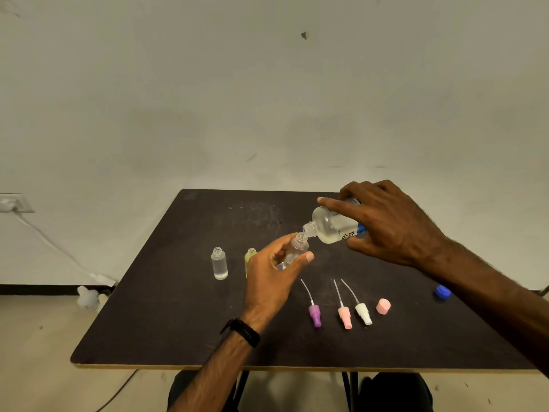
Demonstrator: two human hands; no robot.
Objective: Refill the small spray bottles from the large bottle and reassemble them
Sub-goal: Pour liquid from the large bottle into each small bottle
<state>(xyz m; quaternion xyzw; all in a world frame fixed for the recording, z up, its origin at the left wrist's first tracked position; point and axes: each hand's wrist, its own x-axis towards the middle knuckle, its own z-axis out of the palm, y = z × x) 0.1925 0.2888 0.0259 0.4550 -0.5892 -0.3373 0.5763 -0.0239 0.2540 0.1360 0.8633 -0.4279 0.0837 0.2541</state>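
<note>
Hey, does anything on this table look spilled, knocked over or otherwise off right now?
No spill shows on the table. The clear small bottle and yellow one stand upright. The three spray heads lie in a row, as taken off. Only oddity: the blue cap sits close to the right edge, beside the right forearm.

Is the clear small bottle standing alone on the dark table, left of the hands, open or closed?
Open. The clear small bottle stands upright on the dark table with bare threaded neck, no sprayer fitted.
</note>
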